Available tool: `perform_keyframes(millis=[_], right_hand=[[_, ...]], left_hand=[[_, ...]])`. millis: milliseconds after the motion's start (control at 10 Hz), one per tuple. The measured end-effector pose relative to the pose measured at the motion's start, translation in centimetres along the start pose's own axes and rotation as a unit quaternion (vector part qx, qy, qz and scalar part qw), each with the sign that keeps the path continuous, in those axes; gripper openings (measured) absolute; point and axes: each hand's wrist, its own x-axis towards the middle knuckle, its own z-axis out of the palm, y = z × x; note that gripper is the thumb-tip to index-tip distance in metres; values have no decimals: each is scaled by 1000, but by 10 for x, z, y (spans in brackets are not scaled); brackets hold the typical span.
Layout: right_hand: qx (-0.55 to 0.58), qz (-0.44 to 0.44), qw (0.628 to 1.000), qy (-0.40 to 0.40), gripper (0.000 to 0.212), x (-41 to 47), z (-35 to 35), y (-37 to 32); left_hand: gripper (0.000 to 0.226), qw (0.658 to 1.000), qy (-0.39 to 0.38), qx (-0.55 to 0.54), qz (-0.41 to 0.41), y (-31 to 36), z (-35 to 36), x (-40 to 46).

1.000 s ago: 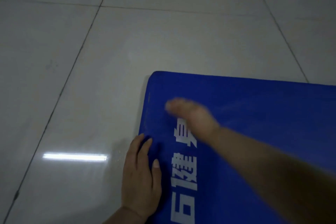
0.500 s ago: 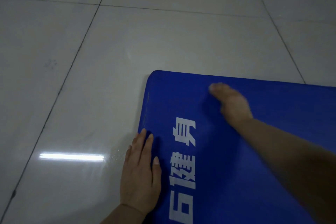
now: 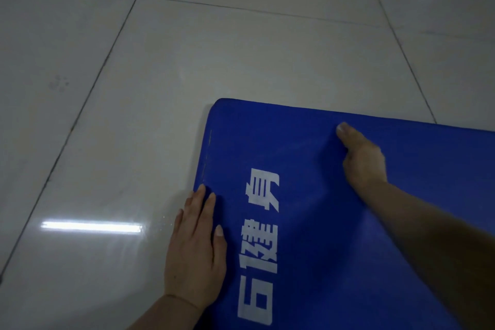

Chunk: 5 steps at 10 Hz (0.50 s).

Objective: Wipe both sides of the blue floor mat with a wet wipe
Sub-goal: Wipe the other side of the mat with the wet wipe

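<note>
Since a second ago my right hand (image 3: 361, 158) has swept from beside the white lettering (image 3: 261, 246) out to the far right, close to the mat's far edge. From the head camera, the blue floor mat (image 3: 308, 142) lies flat on the glossy tiled floor (image 3: 134, 88), filling the near right, its rounded corner pointing far-left. My right hand presses on the mat, thumb stretched forward, the other fingers tucked under the palm; I cannot tell whether they hold a wipe, since none shows. My left hand (image 3: 195, 252) lies flat at the mat's left edge, fingers straight and close together, fingertips and thumb on the blue, palm half on the floor. A ceiling light's glare streaks the tile left of it.
</note>
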Motion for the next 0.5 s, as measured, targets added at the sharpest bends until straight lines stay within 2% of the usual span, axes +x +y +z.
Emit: perform_keyframes(millis=[100,200,300,400,500], right_hand=[[-215,-81,973,-1,56,-33,17,-7],[-164,-212,962,-56,46,-124,26,-20],[-87,-263,951,-140,58,-144,8,-37],[-9,-233,964,-127,41,-124,5,-42],[43,-224,969,-90,42,-131,10,-51]], left_hand=[[53,1000,3,0,5,-2,0,0],[53,1000,3,2,7,1,-1,1],[53,1000,2,11,6,2,-1,2],[54,1000,1,7,0,1,-1,0],[55,1000,0,7,-2,1,-2,1]])
